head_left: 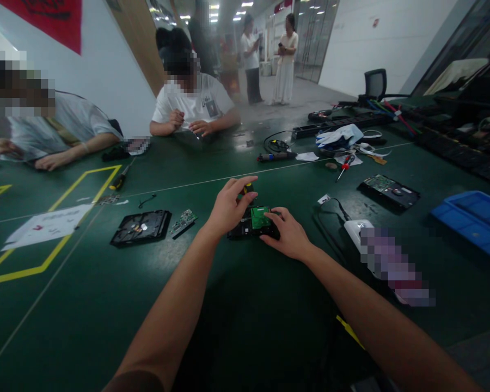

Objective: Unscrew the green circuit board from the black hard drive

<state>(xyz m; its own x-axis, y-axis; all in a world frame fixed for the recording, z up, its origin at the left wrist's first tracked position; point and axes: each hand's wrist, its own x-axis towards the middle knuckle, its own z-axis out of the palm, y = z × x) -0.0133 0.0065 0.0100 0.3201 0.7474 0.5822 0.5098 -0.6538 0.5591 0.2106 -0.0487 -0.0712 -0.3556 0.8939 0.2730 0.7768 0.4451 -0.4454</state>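
Note:
A black hard drive (239,231) with a green circuit board (261,217) on top lies on the table in front of me. My left hand (231,202) is above its far left part, thumb and fingers around the yellow-and-black handle of a screwdriver (249,188). The tip of that screwdriver is hidden. My right hand (288,234) grips the drive's right side, with fingertips on the board's edge. To the left lie a loose circuit board (184,222) and another hard drive (141,227).
A third drive (390,191), a blue tray (473,218) and a white device with a cable (359,231) are to the right. Farther back lie a red screwdriver (345,166) and gloves (338,136). A paper sheet (44,226) lies left. Two people sit across the table.

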